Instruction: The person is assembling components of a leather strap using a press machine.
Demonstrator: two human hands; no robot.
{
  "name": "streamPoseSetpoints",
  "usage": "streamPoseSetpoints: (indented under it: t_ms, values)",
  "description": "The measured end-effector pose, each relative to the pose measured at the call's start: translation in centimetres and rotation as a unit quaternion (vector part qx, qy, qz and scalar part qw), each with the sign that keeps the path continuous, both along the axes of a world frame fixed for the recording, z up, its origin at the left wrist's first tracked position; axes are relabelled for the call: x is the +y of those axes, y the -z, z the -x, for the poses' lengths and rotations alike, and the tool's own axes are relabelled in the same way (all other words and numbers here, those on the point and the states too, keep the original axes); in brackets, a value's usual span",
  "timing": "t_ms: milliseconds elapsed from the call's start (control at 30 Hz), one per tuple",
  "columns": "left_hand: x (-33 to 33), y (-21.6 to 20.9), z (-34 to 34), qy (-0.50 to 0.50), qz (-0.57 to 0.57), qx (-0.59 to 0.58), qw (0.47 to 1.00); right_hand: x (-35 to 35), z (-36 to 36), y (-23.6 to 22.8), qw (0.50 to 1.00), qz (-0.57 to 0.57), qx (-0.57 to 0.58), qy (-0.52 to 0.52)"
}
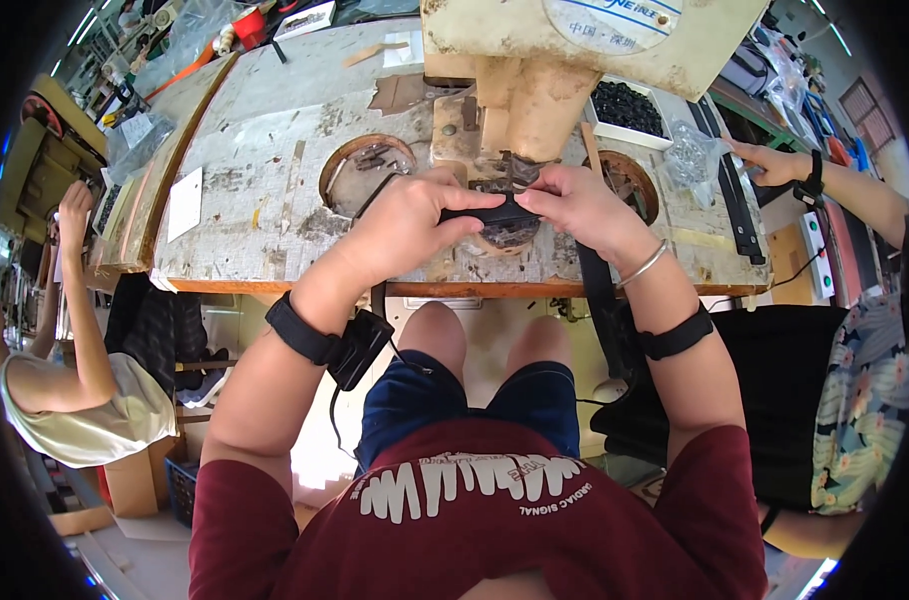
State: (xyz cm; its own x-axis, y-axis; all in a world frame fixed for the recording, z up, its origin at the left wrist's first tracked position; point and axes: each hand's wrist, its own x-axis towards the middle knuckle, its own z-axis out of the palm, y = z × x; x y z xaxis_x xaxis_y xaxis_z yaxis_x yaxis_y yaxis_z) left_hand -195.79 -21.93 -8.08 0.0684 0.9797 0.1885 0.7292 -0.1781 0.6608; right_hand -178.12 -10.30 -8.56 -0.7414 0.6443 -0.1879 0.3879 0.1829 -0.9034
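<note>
Both my hands are at a black strap (490, 213), held across the work point of a cream-coloured machine (535, 100). My left hand (405, 218) pinches the strap between thumb and forefinger on its left part. On the other side, my right hand (583, 205) presses thumb and fingers together on the strap's right end, close to the machine's lower tip. A small light spot shows by the right fingertips, too small to name. A black length of strap (597, 285) hangs over the table edge below my right hand. Fingers partly hide the strap and the spot under the machine.
The worn table (265, 220) has a round recess (367, 170) on the left. A white box of small black parts (630, 112) stands right of the machine, beside a clear plastic bag (697, 160). Black straps (743, 225) lie at the right edge. Co-workers sit on both sides.
</note>
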Motion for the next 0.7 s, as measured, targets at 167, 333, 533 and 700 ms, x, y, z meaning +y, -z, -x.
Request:
streamPoseSetpoints:
  t_ms: [167, 333, 533, 700]
  values:
    - [0.0, 0.3, -0.3, 0.003, -0.023, 0.034, 0.999, 0.3, -0.1, 0.0, 0.997, -0.072, -0.031, -0.002]
    - [-1.3, 0.3, -1.4, -0.020, -0.150, 0.334, 0.930, -0.7, 0.2, -0.4, 0.970, -0.230, -0.079, -0.006]
    - [-1.5, -0.1, -1.7, 0.029, -0.208, 0.380, 0.901, 0.9, 0.3, -0.4, 0.985, -0.155, -0.071, -0.029]
    - [-0.8, 0.2, -0.2, 0.082, -0.215, 0.345, 0.910, 0.8, 0.4, -0.1, 0.985, -0.118, -0.114, -0.046]
